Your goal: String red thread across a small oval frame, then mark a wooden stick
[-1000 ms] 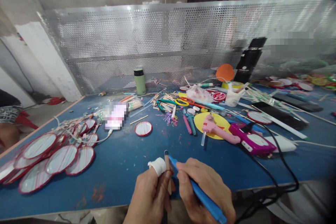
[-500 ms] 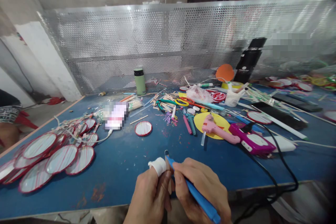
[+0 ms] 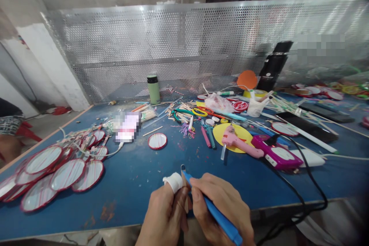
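Near the table's front edge, my left hand (image 3: 165, 211) pinches a small wooden craft stick (image 3: 184, 180) upright. The stick's rounded top end looks dark; its lower part is mostly hidden by my fingers. White wrapping (image 3: 173, 182) covers one finger of that hand. My right hand (image 3: 226, 200) is closed round a blue pen (image 3: 219, 217), with its tip against the stick just below the dark end. Both hands are close together, fingers nearly touching. Beyond them lies a round red-rimmed disc (image 3: 157, 141), apart from either hand.
Red-rimmed discs (image 3: 67, 175) are heaped at the left, beside a phone (image 3: 128, 127) on a cable. A pink glue gun (image 3: 235, 140) rests on a yellow disc, next to a purple power strip (image 3: 278, 153) with black cords. Scissors (image 3: 198, 112), markers and sticks clutter the back.
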### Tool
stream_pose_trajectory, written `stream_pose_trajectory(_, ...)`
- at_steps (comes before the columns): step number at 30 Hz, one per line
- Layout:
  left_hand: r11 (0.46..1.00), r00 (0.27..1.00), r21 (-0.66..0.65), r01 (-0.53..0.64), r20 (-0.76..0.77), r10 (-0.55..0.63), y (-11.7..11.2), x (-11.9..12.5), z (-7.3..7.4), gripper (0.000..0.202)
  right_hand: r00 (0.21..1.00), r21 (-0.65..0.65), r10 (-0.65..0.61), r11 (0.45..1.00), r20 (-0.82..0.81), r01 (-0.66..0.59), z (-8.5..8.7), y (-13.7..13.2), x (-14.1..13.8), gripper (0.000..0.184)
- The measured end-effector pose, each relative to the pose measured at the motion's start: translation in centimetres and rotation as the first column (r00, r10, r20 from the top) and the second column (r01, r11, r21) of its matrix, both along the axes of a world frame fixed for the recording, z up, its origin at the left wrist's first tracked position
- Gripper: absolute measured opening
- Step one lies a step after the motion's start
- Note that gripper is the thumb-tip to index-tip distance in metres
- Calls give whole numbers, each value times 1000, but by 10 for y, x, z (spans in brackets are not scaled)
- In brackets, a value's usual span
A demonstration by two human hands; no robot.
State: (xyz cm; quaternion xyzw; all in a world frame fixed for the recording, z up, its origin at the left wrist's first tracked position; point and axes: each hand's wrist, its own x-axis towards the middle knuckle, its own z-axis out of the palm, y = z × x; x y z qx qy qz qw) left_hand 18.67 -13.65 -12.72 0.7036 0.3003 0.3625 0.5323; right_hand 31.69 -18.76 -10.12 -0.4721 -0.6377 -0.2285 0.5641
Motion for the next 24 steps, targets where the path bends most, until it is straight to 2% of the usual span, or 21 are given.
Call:
stream_pose_trajectory(6, 1000, 1000, -4, 0, 2, 0, 0, 0, 3, 30, 1000, 9, -10, 1000, -1, 10, 0, 1, -1, 14)
stream_pose_trajectory(9, 1000, 1000, 16, -3, 8, 3, 1, 0, 1, 32, 1000, 11, -5, 1000, 13, 5, 0, 1, -1, 14)
stream_pose_trajectory(15, 1000, 1000, -30, 2, 3, -2, 1, 0, -4, 30, 999, 14, -40, 999, 24, 39, -2, -3, 1, 16)
stream_pose_trajectory(24, 1000, 1000, -9, 8, -1, -8, 0, -1, 0, 31, 999, 14, -4, 1000, 34, 3, 1, 0, 1, 13)
